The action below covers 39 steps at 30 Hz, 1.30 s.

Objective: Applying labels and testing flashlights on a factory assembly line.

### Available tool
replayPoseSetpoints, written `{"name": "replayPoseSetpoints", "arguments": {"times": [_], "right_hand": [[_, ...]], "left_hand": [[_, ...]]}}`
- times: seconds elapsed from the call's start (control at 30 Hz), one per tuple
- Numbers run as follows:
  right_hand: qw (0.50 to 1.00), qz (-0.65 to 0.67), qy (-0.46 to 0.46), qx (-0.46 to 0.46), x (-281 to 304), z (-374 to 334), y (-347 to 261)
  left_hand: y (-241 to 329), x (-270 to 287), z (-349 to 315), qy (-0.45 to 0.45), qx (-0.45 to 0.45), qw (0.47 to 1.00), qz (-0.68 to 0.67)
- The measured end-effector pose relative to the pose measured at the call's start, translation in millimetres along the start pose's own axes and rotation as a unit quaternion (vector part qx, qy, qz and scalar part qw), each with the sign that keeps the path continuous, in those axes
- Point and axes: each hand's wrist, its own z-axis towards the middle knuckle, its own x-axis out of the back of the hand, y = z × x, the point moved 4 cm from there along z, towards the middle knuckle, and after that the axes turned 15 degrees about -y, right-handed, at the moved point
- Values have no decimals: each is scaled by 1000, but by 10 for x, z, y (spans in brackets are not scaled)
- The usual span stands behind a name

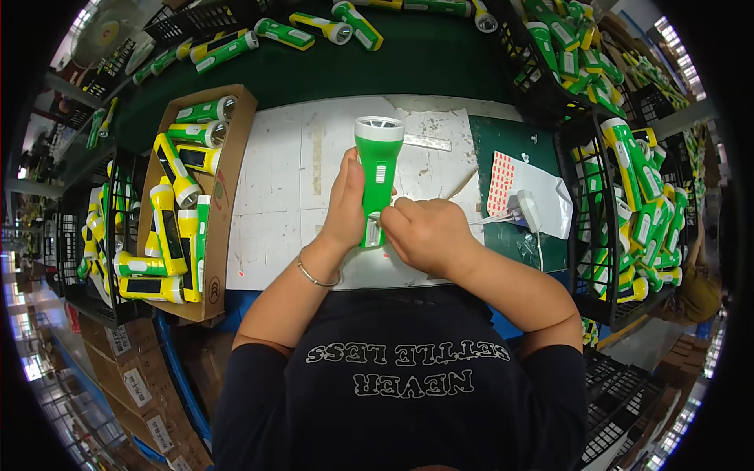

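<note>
A green flashlight point(379, 169) with a white head stands upright in front of me, its lens end pointing away and a pale switch on its side. My left hand point(343, 202) wraps round it from the left, thumb along the body. On the right, my right hand point(430, 232) has its fingers curled against the lower part of the flashlight, by a whitish panel near its tail. What the right fingertips pinch, if anything, is hidden.
A cardboard box point(243, 129) of flashlights stands at left, beside a black crate point(118, 314). Black crates point(585, 125) full of flashlights line the right. A sticker sheet point(500, 184) and white plug adapter point(528, 210) with cable lie right. More flashlights point(320, 27) lie along the far green surface.
</note>
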Motion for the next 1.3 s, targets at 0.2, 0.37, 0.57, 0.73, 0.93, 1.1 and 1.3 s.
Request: {"name": "replayPoseSetpoints", "arguments": {"times": [0.2, 0.37, 0.57, 0.73, 0.93, 1.1, 1.3], "right_hand": [[999, -4, 27, -41, 30, -21, 50], [973, 141, -123, 132, -153, -325, -182], [982, 180, 50, 10, -61, -220, -51], [916, 366, 66, -153, -155, -38, 231], [878, 435, 85, -182, 56, -145, 572], [899, 407, -23, -157, 223, -76, 718], [854, 472, -141, -167, 183, -92, 717]], "left_hand": [[78, -36, -5, 14, -12, 999, 34], [-51, 219, 20, 51, -24, 996, -74], [-43, 50, 43, 8, 20, 986, -165], [4, -74, -7, 45, 70, 975, -204], [-40, -63, -84, 21, 144, 979, -145], [180, -53, -136, -65, 46, 955, 285], [365, -149, -182, -135, 61, 847, 511]]}}
